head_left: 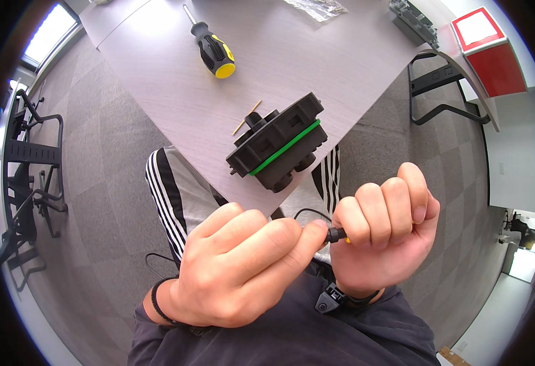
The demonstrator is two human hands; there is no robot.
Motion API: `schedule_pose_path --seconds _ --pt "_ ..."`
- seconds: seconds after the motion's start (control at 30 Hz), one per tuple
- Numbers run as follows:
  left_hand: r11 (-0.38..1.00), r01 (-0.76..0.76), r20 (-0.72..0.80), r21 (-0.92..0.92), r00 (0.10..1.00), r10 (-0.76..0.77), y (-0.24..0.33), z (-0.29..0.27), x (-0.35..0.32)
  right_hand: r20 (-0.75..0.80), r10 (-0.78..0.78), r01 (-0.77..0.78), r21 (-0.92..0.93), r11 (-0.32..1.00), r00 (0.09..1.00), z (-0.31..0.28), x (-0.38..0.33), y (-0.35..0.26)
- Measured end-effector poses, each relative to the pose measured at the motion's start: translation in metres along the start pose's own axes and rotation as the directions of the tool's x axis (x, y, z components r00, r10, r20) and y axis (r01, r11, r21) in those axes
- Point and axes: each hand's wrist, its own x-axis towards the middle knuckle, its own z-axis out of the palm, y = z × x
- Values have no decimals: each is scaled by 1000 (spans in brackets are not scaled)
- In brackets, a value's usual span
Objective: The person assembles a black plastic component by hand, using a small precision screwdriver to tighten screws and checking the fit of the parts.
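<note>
Black part point(336, 235), small, held between both hands short of the worktop point(157, 36) — left grip point(243, 262) pinches it thumb to finger, right grip point(380, 238) looks curled closed around its other end, mostly hidden. An off-axis twist could make it slip and drop to the floor point(112, 158). Thin cord point(310, 210) loops just behind; could snag, can't tell if attached. Housing point(279, 143) sits near the worktop's corner — a knock might tip it off.

Grey carpet tiles point(105, 201), bright window point(49, 33)
</note>
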Motion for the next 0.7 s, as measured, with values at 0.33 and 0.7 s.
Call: schedule_pose_path --seconds 0.33,0.7 --pt "965 -260 -95 30 960 262 -2 19 -6 -24 -82 85 124 989 996 1 -13 8" --pt "973 -81 -166 -216 985 45 -12 22 -3 145 -223 234 -67 970 964 19 -4 -2"
